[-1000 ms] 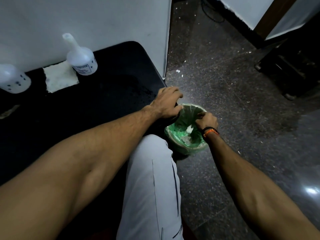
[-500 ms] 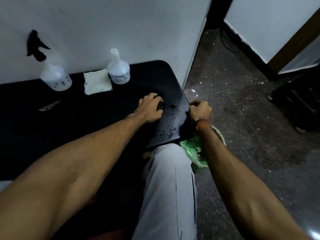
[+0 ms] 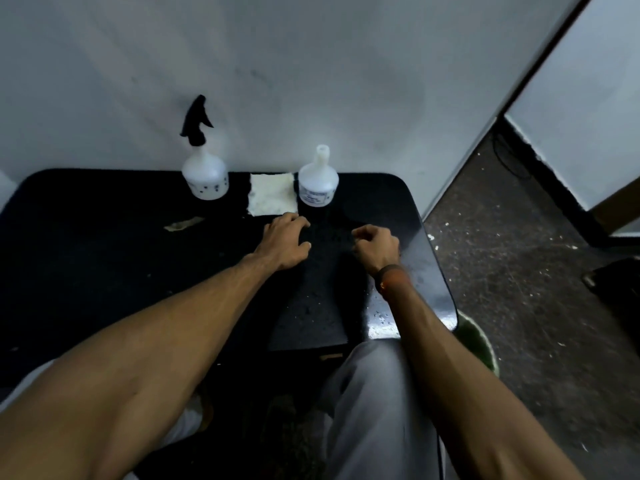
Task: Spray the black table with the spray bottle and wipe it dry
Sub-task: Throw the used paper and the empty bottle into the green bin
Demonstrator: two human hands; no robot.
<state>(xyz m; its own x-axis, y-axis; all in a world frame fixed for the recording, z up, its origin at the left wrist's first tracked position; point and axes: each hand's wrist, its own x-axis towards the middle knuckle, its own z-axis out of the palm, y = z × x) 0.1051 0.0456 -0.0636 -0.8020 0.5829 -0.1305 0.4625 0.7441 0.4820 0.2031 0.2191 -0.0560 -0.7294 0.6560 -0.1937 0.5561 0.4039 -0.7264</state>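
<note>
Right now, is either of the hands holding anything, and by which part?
Nothing is visibly held. The left hand is spread over the black table; the right hand is curled, with nothing visible in it.

The capless bottle (image 3: 318,183) carries a label and the spray bottle (image 3: 205,177) dark markings, neither legible.

Spray bottle (image 3: 205,178), cloth (image 3: 272,198), second bottle (image 3: 318,183) left to right along table (image 3: 104,244) back edge.
</note>
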